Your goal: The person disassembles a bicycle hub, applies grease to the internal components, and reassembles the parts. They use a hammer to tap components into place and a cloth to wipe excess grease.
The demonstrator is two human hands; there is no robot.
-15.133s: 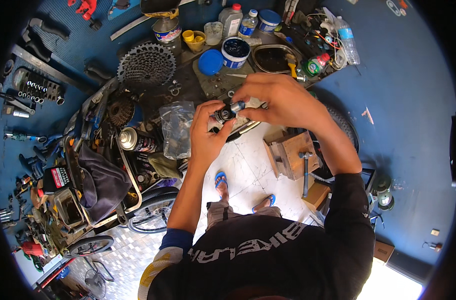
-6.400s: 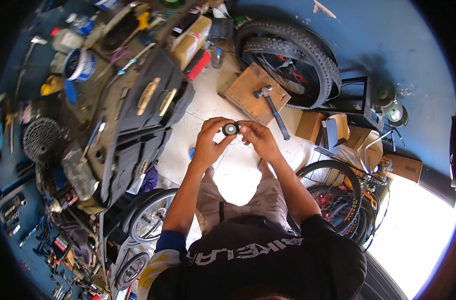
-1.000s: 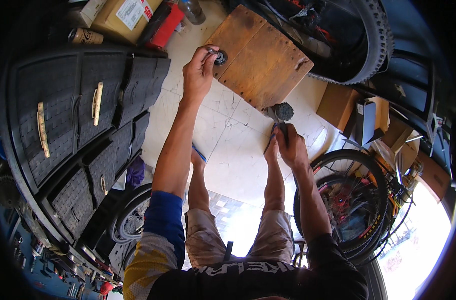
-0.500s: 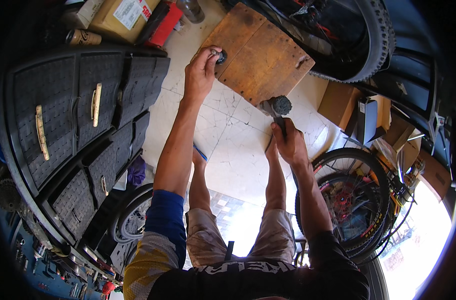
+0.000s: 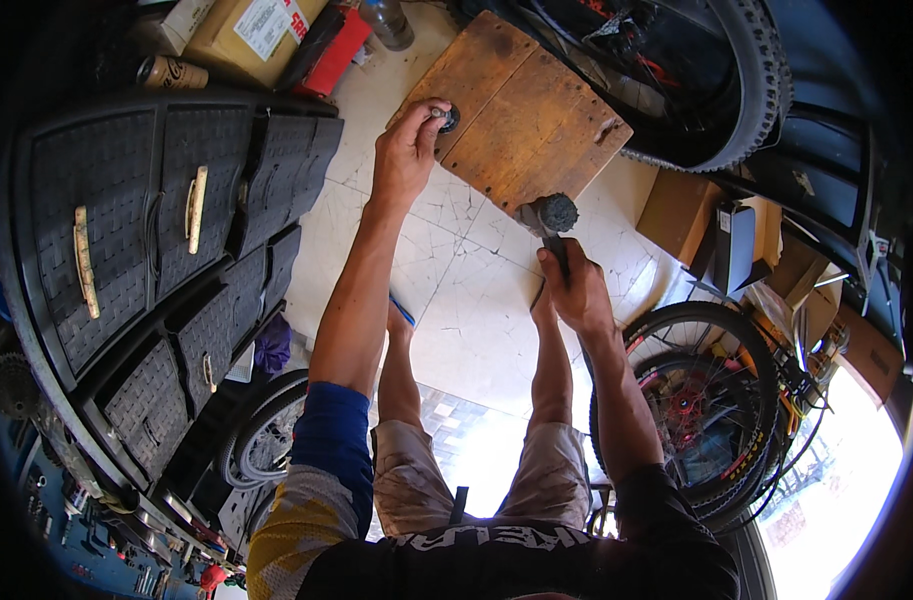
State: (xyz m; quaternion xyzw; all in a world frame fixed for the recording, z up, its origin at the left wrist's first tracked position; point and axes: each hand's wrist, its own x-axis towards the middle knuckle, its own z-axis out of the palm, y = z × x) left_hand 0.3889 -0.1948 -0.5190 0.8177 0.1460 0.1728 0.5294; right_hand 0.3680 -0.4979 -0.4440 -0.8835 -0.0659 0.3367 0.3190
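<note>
A wooden block with a worn, brown top stands on the floor in front of me. At its left edge my left hand is closed, thumb and fingers pinching a small metal piece. Right beside those fingertips, on the wood, is a dark round part, partly hidden by the hand. My right hand wraps round the handle of a mallet. The mallet's rough grey-black head hangs near the block's front corner, apart from the left hand.
A dark drawer cabinet lines the left side, with boxes and a plastic bottle beyond it. A bicycle tyre rises at the far right. Bicycle wheels and cardboard boxes stand at my right.
The mallet head has shifted slightly left relative to the block. My left hand keeps its pinch at the block's edge; the whole view has moved a little.
</note>
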